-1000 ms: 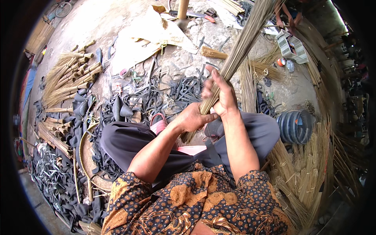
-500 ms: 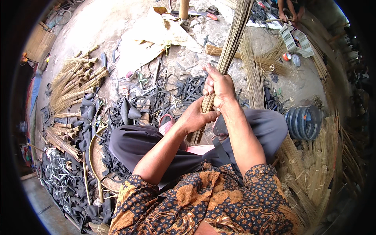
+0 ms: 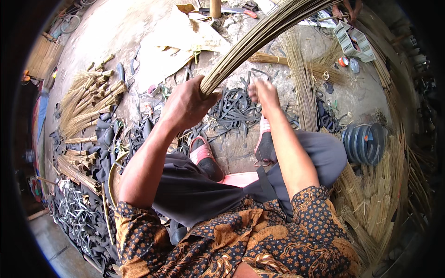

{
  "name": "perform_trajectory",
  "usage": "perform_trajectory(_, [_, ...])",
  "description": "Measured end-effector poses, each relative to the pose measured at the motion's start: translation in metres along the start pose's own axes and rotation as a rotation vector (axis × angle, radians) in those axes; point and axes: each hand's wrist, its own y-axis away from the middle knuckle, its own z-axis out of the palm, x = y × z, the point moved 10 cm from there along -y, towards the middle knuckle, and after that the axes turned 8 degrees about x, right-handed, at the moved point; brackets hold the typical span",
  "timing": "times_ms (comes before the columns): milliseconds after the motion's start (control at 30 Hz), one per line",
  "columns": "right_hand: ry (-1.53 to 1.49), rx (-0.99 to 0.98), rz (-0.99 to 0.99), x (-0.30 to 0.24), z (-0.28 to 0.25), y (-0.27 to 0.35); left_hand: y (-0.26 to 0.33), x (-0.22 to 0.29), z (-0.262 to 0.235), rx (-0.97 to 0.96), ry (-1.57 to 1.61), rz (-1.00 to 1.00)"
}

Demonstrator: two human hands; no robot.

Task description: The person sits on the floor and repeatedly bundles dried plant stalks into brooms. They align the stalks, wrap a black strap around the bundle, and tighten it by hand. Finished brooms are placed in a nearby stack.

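Note:
My left hand is closed round the lower end of a long bundle of thin brown sticks, like broom bristles. The bundle slants up and to the right past the top of the picture. My right hand is apart from the bundle, just below its middle. Motion smears its fingers, so I cannot make out their state. Below and between my hands lies a heap of black rubbery strips, close to my feet in pink sandals.
Several tied stick bundles lie at the left, above dark scraps. More loose sticks lie ahead. A black ribbed tub stands by my right knee, near a stick pile. Another person's hands show beside a white crate.
My left hand has moved up and left with the bundle, which now leans more to the right. My right hand has let go of it and is apart from it.

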Motion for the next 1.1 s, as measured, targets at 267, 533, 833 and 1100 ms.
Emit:
perform_trajectory(267, [1.046, 0.062, -0.002, 0.182, -0.007, -0.012, -0.017, -0.023, -0.014, 0.043, 0.009, -0.051])
perform_trajectory(533, [1.247, -0.182, -0.353, 0.205, 0.070, -0.012, -0.017, -0.045, -0.022, 0.043, 0.034, -0.281])
perform_trajectory(833, [1.242, -0.326, -0.463, 0.193, 0.072, -0.019, -0.019, -0.049, -0.030, 0.105, -0.021, -0.244])
perform_trajectory(1100, [0.281, -0.412, 0.093, 0.087, 0.068, 0.039, -0.021, -0.055, -0.028, 0.174, -0.160, -0.074])
